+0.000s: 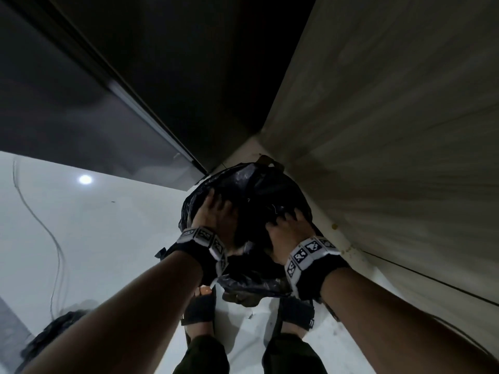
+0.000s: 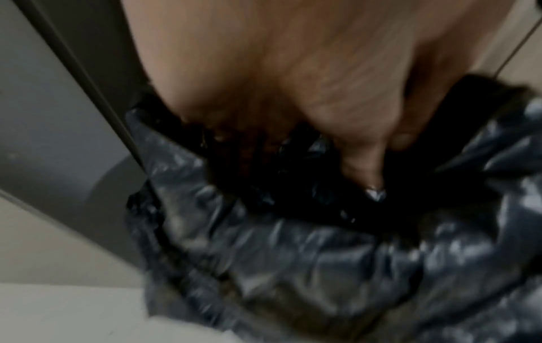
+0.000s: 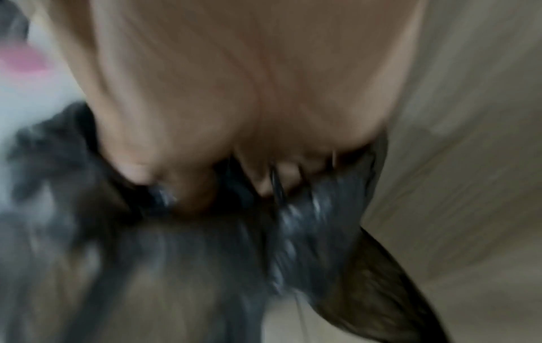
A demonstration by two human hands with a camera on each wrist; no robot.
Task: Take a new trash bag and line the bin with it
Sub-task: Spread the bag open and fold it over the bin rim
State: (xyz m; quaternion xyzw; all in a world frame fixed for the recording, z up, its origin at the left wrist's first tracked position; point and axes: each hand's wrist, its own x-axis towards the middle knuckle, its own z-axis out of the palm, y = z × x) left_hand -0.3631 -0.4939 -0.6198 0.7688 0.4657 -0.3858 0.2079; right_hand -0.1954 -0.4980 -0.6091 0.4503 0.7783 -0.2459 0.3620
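A black trash bag point(image 1: 259, 193) is draped over a brownish bin point(image 1: 267, 159) that stands in a floor corner. My left hand point(image 1: 213, 211) is at the bag's left rim, with its fingers tucked into the opening and gripping the plastic point(image 2: 293, 255). On the right rim my right hand point(image 1: 286, 225) has its curled fingers point(image 3: 264, 183) pinching bunched plastic point(image 3: 316, 208). Crumpled bag edge hangs over the near side of the bin point(image 1: 248, 284). The bin's brown wall point(image 3: 381, 290) shows under the bag in the right wrist view. The inside of the bin is hidden.
A pale wood-grain wall point(image 1: 391, 130) runs close along the right, a dark panel point(image 1: 67, 103) on the left. My feet in black sandals point(image 1: 199, 306) stand just before the bin. Another dark crumpled bag point(image 1: 54, 336) and a thin cable point(image 1: 40, 220) lie on the white floor.
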